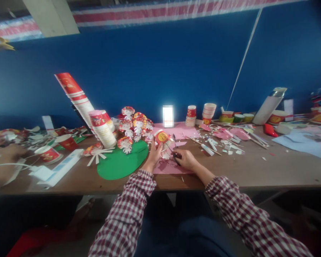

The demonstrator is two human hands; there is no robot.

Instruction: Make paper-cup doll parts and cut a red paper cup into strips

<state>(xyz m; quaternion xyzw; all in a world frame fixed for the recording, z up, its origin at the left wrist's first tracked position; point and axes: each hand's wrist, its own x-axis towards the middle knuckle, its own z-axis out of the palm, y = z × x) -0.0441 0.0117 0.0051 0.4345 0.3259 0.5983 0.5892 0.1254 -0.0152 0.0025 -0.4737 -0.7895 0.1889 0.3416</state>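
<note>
My left hand point(154, 156) is closed around a red paper cup point(161, 136) with a yellow round emblem, held tilted above pink paper point(171, 168). From the right, my right hand point(186, 159) grips scissors point(174, 155) by their dark handles; the blades point up toward the cup, and whether they touch it is hard to make out. Pale scraps lie just below the cup on the pink sheet. Left of my hands, several cut-paper figures point(135, 125) with red and yellow fringed tops stand by a green oval sheet point(123, 160).
Tall stacks of paper cups point(103, 128) lean at the left, beside a white power strip point(66, 167). Another person's hand point(10, 157) works at the far left. Paper scraps point(230, 144), a glue tube point(207, 150) and a slanted bottle point(270, 106) occupy the right. A blue partition point(149, 64) rises behind.
</note>
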